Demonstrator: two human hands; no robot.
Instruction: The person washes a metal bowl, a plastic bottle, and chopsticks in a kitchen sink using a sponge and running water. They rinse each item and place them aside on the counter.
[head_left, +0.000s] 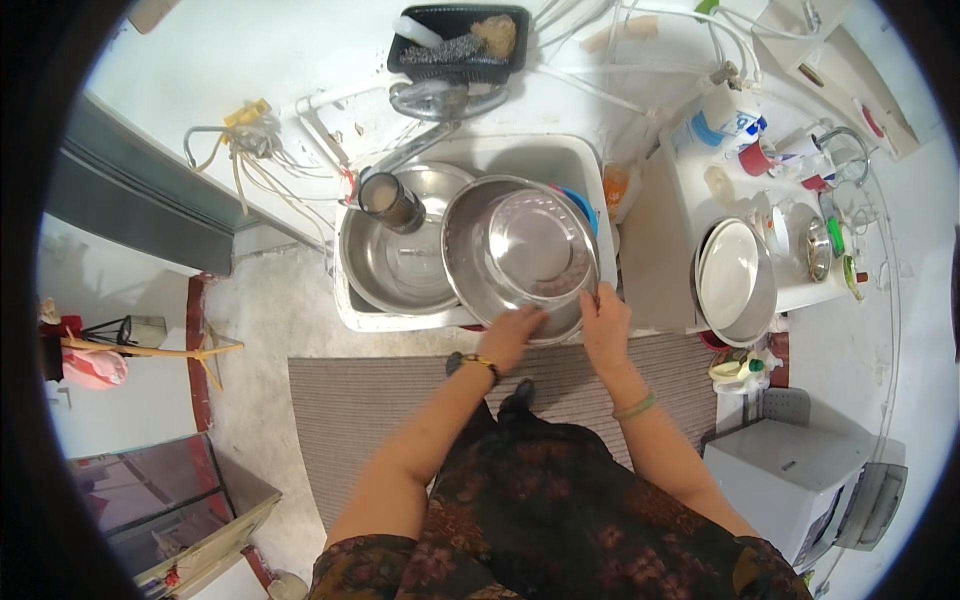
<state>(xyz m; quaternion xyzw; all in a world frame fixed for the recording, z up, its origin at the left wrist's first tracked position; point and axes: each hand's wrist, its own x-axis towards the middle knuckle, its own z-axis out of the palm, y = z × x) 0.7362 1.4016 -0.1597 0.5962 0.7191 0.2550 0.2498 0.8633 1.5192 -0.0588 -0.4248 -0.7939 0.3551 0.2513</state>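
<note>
My right hand (606, 322) grips the rim of a large stainless steel basin (480, 277), which sits tilted over the right part of a white sink (352, 319). A clear round lid or bowl (532, 240) lies inside that basin. My left hand (514, 337), slightly blurred, is at the basin's near edge; whether its fingers close on anything is unclear. Another steel basin (397, 277) stands in the sink at the left, under the faucet (412, 146) and a dark cylindrical strainer-like piece (391, 202). Part of a blue item (581, 208) shows behind the held basin.
A black tray (457, 71) with scrubbers sits above the sink. Right of it, a counter holds a steel bowl with white plates (727, 274), cups and a large plastic jug (720, 124). A striped mat (360, 420) lies underfoot; a grey-white bin-like box (780, 457) stands at right.
</note>
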